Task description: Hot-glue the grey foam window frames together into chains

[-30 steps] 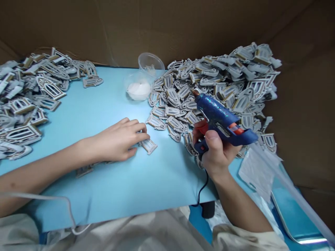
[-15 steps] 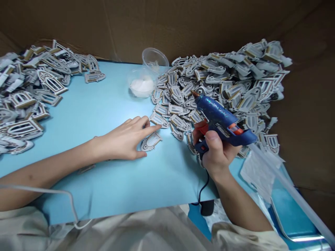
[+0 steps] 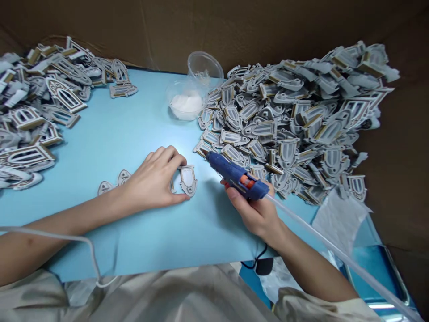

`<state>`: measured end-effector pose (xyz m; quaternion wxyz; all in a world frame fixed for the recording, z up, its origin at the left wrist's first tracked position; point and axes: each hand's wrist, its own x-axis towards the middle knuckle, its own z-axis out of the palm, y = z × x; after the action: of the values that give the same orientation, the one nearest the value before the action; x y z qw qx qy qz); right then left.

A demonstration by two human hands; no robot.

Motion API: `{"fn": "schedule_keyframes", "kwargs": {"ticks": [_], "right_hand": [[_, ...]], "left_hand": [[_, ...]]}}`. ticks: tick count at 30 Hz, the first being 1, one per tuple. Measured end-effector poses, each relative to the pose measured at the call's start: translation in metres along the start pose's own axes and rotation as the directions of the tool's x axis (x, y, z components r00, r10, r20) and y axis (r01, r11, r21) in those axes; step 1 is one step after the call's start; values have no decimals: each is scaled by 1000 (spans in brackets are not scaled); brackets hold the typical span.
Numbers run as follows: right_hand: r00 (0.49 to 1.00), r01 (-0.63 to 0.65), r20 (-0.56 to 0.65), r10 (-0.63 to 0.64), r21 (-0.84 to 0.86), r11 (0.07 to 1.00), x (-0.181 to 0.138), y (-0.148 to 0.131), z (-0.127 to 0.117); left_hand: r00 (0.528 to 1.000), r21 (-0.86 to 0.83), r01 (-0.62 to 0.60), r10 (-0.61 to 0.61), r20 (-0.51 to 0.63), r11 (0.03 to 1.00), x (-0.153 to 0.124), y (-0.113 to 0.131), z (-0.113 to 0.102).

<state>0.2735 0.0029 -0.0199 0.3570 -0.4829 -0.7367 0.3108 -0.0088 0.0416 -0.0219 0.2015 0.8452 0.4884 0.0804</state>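
Note:
Flat on the blue tabletop lies a small arched window-shaped piece (image 3: 188, 180), grey-white, its rounded end toward me. My left hand (image 3: 156, 181) grips it lightly, fingers at the upper edge and thumb at the lower edge. My right hand (image 3: 256, 212) is wrapped round a blue glue gun (image 3: 231, 172), its nozzle pointing left, up and to the right of the piece. A long clear glue stick (image 3: 321, 239) sticks out of the gun's back. Beside my left wrist lie more such pieces (image 3: 124, 176), partly hidden by the hand and forearm.
A large heap of window pieces (image 3: 288, 112) covers the right side, another heap (image 3: 43, 103) the left. At the back stand two clear plastic cups, one holding white material (image 3: 186, 105), the other (image 3: 205, 67) small bits. A white cable (image 3: 67, 235) crosses above my left forearm. Cardboard walls (image 3: 167, 33) enclose the table.
The piece has turned upright and moved slightly left, with my left fingers now at its edges. The glue gun has come left and down toward it. The view has shifted slightly.

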Motion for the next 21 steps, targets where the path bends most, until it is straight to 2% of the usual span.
{"fn": "schedule_keyframes", "kwargs": {"ticks": [4,9,15,21], "right_hand": [[994,54,99,-50,-42,998,3,-10,3],[977,37,215,-14,-105,994,5,-13,7],[967,-14,253,34,-81,997,7,-11,18],[966,-11,255,30,-75,997,9,-11,23]], "left_hand": [[995,-68,90,-93,-41,994,-1,4,4],[991,-102,94,-103,-87,990,-3,3,6],[989,-15,88,-89,-119,996,0,5,9],[989,30,91,-86,-122,995,-1,6,10]]}}
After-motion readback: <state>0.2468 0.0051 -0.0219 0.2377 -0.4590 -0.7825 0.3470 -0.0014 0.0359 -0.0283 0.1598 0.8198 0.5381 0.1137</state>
